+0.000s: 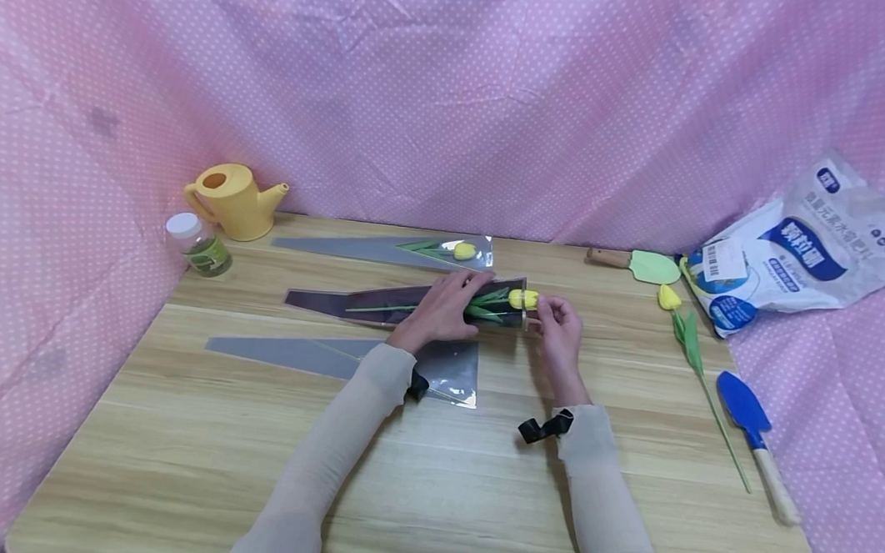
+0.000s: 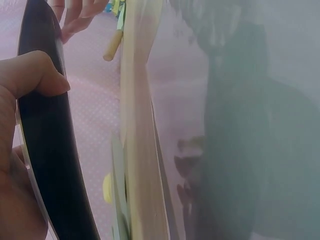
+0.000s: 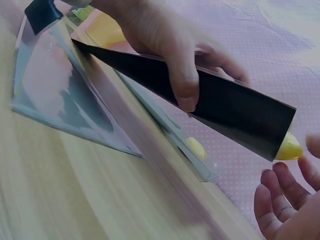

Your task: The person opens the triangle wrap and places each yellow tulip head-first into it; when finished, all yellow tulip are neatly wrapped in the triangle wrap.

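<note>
A dark, tapered flower sleeve (image 1: 317, 303) with a clear front is raised off the table, its wide end to the right. Inside lies an artificial yellow tulip (image 1: 522, 299), its bloom poking out of the wide end. My left hand (image 1: 444, 306) grips the sleeve around its middle, thumb across the dark back (image 2: 55, 130) in the left wrist view. At the wide end, my right hand (image 1: 562, 333) pinches the tip of the bloom (image 3: 289, 149) between thumb and forefinger; the other fingers are loosely bent.
Behind lies a grey sleeve (image 1: 339, 247) holding another tulip; a grey sleeve (image 1: 273, 353) lies in front. A yellow watering can (image 1: 236, 203) and jar (image 1: 199, 247) stand left. Rightward are a green trowel (image 1: 653, 267), loose tulip (image 1: 690, 340), blue trowel (image 1: 744, 405) and white bag (image 1: 805, 245).
</note>
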Motion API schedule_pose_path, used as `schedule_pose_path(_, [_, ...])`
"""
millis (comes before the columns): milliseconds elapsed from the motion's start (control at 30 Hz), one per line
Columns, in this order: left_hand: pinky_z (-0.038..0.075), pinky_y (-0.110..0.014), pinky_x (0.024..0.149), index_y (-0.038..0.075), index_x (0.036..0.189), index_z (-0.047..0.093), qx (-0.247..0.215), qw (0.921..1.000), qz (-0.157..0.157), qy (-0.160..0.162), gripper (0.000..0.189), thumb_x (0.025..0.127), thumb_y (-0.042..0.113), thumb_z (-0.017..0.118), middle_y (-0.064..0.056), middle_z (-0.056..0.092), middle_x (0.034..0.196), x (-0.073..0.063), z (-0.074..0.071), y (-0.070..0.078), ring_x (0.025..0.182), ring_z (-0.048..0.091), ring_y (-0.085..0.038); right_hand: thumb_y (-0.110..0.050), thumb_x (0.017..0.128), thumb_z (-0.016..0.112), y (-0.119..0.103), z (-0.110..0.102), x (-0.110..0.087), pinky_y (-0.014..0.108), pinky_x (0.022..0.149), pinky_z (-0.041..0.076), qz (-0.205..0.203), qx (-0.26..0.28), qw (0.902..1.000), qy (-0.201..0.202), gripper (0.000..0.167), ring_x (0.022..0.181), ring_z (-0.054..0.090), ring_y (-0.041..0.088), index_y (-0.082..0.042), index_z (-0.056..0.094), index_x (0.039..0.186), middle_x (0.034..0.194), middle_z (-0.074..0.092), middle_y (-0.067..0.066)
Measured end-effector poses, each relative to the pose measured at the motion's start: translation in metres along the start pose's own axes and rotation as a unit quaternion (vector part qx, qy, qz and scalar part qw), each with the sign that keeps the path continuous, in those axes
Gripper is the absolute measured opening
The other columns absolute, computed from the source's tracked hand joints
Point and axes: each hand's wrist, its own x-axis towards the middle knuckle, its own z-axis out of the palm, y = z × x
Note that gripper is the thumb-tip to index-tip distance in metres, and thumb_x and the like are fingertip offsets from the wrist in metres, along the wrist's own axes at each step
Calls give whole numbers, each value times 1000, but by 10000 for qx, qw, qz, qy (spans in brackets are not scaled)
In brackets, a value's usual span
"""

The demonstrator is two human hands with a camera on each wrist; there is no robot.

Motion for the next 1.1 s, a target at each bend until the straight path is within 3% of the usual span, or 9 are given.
schedule_pose_path(467, [40,-46,112,25,156,31,6,9999,-41,150,94,77,29,83,-8,48,139,0,-1,-2,129,48,-26,-32,107,43,3,7,-5,25,90,46,461,-442,9967,-504,32,103,56,11,-10,66,110,111,60,-6])
schedule_pose_path(667, [41,-46,112,24,155,32,1,9998,-7,214,93,77,28,84,-8,48,140,0,-1,-2,129,48,-25,-41,105,44,5,11,-9,25,92,44,746,-84,9947,-704,31,104,52,10,-17,65,106,115,57,-8])
schedule_pose_path(900, [39,-47,114,25,155,33,-66,9997,29,221,92,77,26,83,-8,46,144,0,0,-6,132,47,-27,-44,106,40,7,12,-8,29,103,42,704,-373,9912,-1053,48,115,50,11,-5,61,125,130,53,-5])
schedule_pose_path(1100, [40,-49,113,26,154,34,-102,9995,98,299,93,76,25,84,-8,45,146,-1,1,-13,133,46,-28,-43,105,45,8,15,-4,29,103,43,1002,159,9840,-1463,48,116,54,13,-3,62,125,132,55,-1])
